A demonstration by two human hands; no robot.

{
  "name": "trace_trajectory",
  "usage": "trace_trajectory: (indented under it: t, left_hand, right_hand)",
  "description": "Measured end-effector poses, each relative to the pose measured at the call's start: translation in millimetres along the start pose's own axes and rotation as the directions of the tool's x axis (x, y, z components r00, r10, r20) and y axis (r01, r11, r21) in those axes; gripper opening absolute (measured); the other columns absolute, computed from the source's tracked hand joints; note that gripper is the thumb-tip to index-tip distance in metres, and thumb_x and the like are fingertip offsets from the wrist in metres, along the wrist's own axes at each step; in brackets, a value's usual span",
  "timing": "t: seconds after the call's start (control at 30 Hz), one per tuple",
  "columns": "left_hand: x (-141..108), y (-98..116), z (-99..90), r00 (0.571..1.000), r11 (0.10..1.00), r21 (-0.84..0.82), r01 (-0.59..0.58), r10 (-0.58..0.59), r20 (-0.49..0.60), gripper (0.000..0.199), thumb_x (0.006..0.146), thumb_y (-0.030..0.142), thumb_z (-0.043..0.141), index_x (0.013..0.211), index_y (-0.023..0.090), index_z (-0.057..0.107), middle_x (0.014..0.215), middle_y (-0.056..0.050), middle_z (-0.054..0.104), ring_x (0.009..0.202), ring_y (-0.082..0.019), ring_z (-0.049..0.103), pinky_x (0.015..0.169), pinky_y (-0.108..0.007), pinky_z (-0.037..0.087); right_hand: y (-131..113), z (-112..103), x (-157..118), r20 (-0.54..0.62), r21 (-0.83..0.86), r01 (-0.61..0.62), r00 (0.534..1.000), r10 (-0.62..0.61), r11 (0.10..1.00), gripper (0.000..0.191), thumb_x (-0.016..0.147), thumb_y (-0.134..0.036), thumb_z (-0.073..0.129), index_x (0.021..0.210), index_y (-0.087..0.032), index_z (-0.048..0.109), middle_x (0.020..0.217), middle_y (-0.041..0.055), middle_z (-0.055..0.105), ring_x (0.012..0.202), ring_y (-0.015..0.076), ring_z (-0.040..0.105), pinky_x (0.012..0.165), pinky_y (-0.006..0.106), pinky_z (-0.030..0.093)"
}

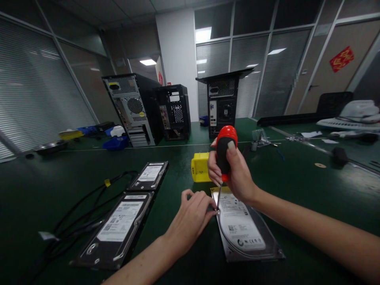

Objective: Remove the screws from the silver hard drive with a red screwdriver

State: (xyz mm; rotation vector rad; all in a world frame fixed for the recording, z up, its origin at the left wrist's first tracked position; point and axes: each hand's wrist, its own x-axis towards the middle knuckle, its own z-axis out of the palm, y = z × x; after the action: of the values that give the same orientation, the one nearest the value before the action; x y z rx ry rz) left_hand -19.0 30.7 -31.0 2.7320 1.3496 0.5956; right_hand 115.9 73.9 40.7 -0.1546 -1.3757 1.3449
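My right hand is wrapped round the red and black handle of a screwdriver, held nearly upright. Its thin shaft points down to the left edge of a hard drive that lies label up on the table. There, the thumb and forefinger of my left hand pinch together at the screwdriver's tip; whether a screw sits between them is too small to tell. Just behind the drive stands a small yellow bin, partly covered by my right hand.
Two more hard drives lie at left beside black cables. Several computer cases stand at the back of the green table. Blue bins sit back left; a white keyboard lies far right.
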Motion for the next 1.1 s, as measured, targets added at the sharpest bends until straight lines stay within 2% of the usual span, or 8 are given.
trace_trajectory:
  t: [0.23, 0.37, 0.87, 1.1]
  left_hand:
    - [-0.3, -0.1, 1.5, 1.0, 0.999, 0.034, 0.004, -0.003, -0.024, 0.01, 0.09, 0.021, 0.052, 0.1, 0.019, 0.051, 0.092, -0.001, 0.06, 0.086, -0.019, 0.054, 0.083, -0.038, 0.029]
    - [-0.7, -1.2, 1.7, 1.0, 1.0, 0.003, -0.003, 0.003, -0.01, 0.008, 0.09, 0.02, 0.052, 0.098, 0.019, 0.051, 0.097, -0.001, 0.061, 0.086, -0.018, 0.054, 0.085, -0.038, 0.028]
    - [-1.3, -2.8, 1.7, 0.999, 1.0, 0.005, -0.026, 0.026, -0.02, 0.008, 0.09, 0.019, 0.052, 0.098, 0.019, 0.05, 0.097, -0.002, 0.061, 0.087, -0.019, 0.053, 0.085, -0.038, 0.03]
    - [0.3, -4.8, -2.5, 0.999, 0.997, 0.075, -0.032, 0.031, 0.004, 0.011, 0.089, 0.025, 0.054, 0.099, 0.02, 0.051, 0.094, -0.001, 0.06, 0.088, -0.02, 0.051, 0.086, -0.039, 0.029]
  right_hand:
    - [0.5, -0.3, 0.1, -0.006, 0.002, 0.008, 1.0, -0.008, 1.0, 0.03, 0.086, -0.053, 0.046, 0.092, -0.023, 0.041, 0.053, -0.0087, 0.041, 0.038, 0.005, 0.036, 0.036, 0.018, 0.033]
    - [-0.2, 0.2, 0.1, -0.016, 0.006, 0.02, 1.0, -0.02, 1.0, 0.03, 0.086, -0.053, 0.047, 0.091, -0.024, 0.041, 0.053, -0.0089, 0.041, 0.037, 0.0049, 0.036, 0.036, 0.017, 0.032]
    - [1.2, 0.0, -0.7, -0.013, 0.012, -0.013, 1.0, 0.014, 1.0, 0.032, 0.085, -0.054, 0.046, 0.093, -0.024, 0.041, 0.053, -0.0088, 0.041, 0.038, 0.0051, 0.036, 0.036, 0.018, 0.033]
    - [1.6, -1.4, -0.9, 0.007, 0.026, -0.008, 1.0, 0.008, 1.0, 0.031, 0.086, -0.053, 0.047, 0.096, -0.024, 0.041, 0.054, -0.0088, 0.041, 0.038, 0.005, 0.036, 0.037, 0.018, 0.033]
